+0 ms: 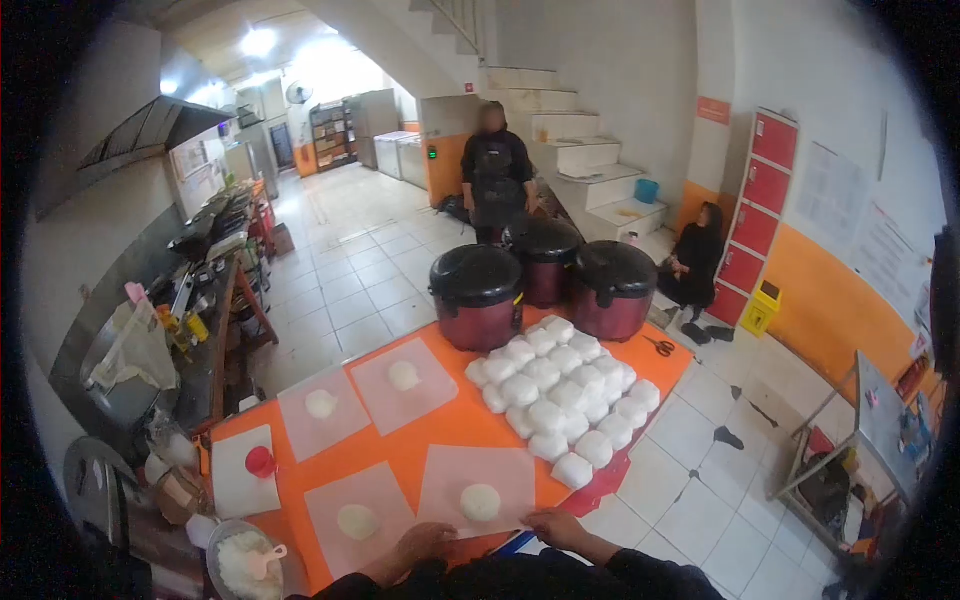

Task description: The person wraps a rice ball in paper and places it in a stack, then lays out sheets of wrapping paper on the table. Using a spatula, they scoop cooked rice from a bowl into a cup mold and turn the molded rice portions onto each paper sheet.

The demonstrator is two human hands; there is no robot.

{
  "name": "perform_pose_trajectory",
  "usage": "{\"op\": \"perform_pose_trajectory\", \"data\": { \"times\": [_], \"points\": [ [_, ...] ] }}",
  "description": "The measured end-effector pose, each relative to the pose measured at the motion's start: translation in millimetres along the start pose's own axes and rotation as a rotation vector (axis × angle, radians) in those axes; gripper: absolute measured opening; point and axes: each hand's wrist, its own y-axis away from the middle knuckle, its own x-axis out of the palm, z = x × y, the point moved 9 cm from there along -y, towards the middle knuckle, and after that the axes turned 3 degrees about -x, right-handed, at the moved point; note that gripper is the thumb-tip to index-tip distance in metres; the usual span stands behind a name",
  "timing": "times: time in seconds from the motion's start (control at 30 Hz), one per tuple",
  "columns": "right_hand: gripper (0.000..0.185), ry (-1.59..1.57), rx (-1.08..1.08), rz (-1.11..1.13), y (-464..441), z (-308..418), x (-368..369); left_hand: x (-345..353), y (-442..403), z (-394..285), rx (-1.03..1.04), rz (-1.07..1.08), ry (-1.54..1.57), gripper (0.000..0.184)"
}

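Note:
Both hands are at the near edge of a paper sheet that bears a round mound of rice. My left hand lies at its lower left corner and my right hand pinches the lower right corner. Three more sheets with rice mounds lie on the orange table: one just left, two farther back. A red cup rests on stacked white paper. At the lower left, a bowl holds rice and a pink scoop.
Several white wrapped bundles sit at the table's right, near scissors. Dark red rice cookers stand at the back. One person stands behind them; another sits by the stairs. A cluttered counter is left.

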Motion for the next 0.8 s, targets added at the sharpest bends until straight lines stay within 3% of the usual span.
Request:
{"op": "perform_pose_trajectory", "data": {
  "times": [0.03,0.07,0.1,0.13,0.2,0.23,0.27,0.3,0.37,0.4,0.43,0.5,0.53,0.63,0.7,0.73,0.8],
  "points": [
    [0.023,-0.130,0.203,0.109,-4.9,-10.0,-1.1,7.3,-4.2,16.3,-0.009,-0.007,0.009,0.032],
    [0.020,-0.257,0.411,0.218,-2.8,-20.9,5.5,5.9,-10.2,27.8,0.175,-0.179,0.023,0.030],
    [0.020,-0.255,0.404,0.223,-6.6,-21.9,7.0,-1.1,-11.7,30.0,0.360,-0.352,0.032,0.028],
    [0.018,-0.335,0.458,0.127,-9.5,-29.4,3.5,-3.1,-21.4,34.1,0.356,-0.357,0.033,0.028],
    [0.017,-0.417,0.507,0.027,-15.2,-43.2,12.2,-43.0,-25.5,47.7,0.259,-0.663,0.141,0.024],
    [0.018,-0.360,0.475,-0.170,-17.4,-51.6,8.9,-50.4,-32.7,44.3,0.256,-0.664,0.139,0.024],
    [0.019,-0.301,0.441,-0.363,-16.1,-54.2,-0.1,-59.7,-41.6,46.1,0.193,-0.654,0.370,0.021],
    [0.019,-0.305,0.440,-0.360,-19.4,-50.2,0.5,-59.8,-49.5,52.2,0.127,-0.637,0.600,0.019],
    [0.019,0.062,0.671,-0.299,-11.9,-51.3,-2.0,-43.7,-73.9,62.7,0.077,-0.611,0.614,0.017],
    [0.019,0.062,0.667,-0.301,-10.1,-49.8,0.2,-37.6,-83.0,69.1,0.038,-0.593,0.627,0.016],
    [0.019,0.098,0.692,-0.359,-2.1,-50.8,2.0,-34.3,-85.3,73.8,0.043,-0.601,0.621,0.016],
    [0.021,0.162,0.622,-0.507,8.4,-50.1,4.0,-29.8,-84.4,57.0,0.228,-0.675,0.160,0.016],
    [0.021,0.165,0.615,-0.521,11.9,-58.6,5.3,-24.9,-86.1,61.9,0.234,-0.686,0.151,0.016],
    [0.023,0.009,0.479,-0.611,2.6,-36.9,-23.5,-15.9,-90.9,74.0,0.274,-0.651,0.248,0.016],
    [0.025,-0.346,0.426,-0.609,-12.1,-39.7,-19.3,-10.4,-99.8,91.8,0.078,-0.546,0.574,0.014],
    [0.025,-0.350,0.423,-0.617,-15.4,-37.3,-22.7,-14.1,-98.7,90.7,0.079,-0.548,0.565,0.014],
    [0.033,-0.663,0.887,-0.430,-9.5,-63.3,6.9,-22.0,-97.9,81.2,0.213,-0.476,0.631,0.020]
  ]
}}
